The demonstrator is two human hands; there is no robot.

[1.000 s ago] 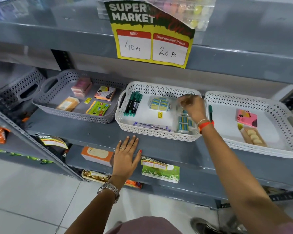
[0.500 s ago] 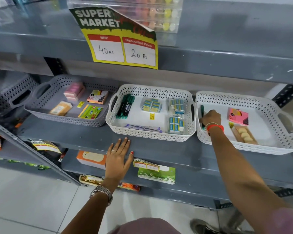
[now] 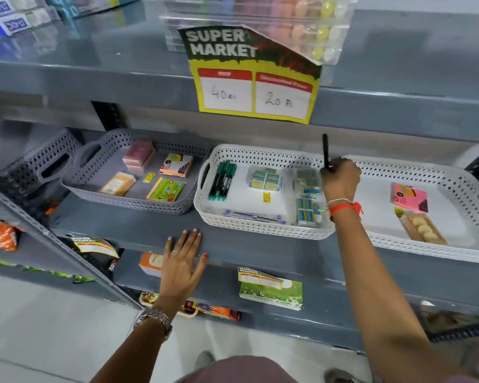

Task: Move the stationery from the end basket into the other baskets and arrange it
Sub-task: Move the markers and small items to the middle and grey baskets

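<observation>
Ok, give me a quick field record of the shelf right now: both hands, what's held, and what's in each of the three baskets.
right hand: closed on a dark marker, held upright above the gap between the two white baskets
left hand: flat on the shelf edge, holding nothing
end basket: pink sticky-note pad, pack of pale round pieces
middle basket: green-capped markers, small blue-and-yellow packs, flat clear packet at the front
grey basket: pink, orange and green note packs
</observation>
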